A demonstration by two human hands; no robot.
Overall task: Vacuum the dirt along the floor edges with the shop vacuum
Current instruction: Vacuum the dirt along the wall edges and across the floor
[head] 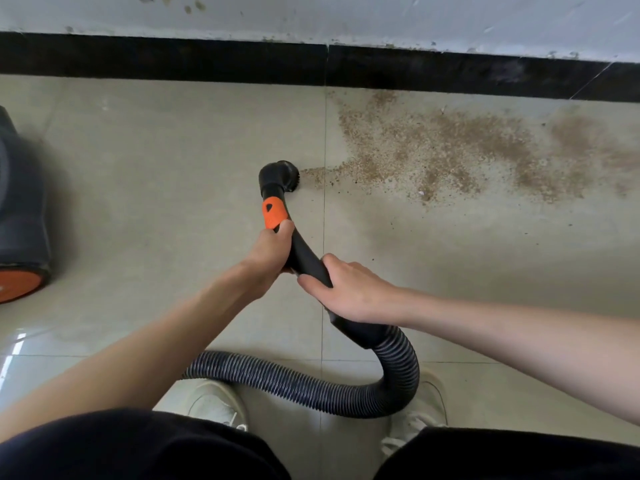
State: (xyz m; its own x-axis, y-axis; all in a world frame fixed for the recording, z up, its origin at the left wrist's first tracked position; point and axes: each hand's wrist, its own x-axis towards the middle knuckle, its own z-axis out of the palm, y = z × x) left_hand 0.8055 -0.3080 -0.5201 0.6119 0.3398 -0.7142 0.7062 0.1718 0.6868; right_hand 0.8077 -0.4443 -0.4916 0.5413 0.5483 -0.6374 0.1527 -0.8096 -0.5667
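Risk of scattering the dirt rather than lifting it, if the brush nozzle sweeps too fast or rides above the floor. Risk too of missing the strip against the black baseboard, with the nozzle now at the near left tip of the patch (well short of the wall edge). Left hand fingers wrapped shut around the wand just below its orange band; right hand closed over the wand near the hose. Vacuum body at the floor's left edge.
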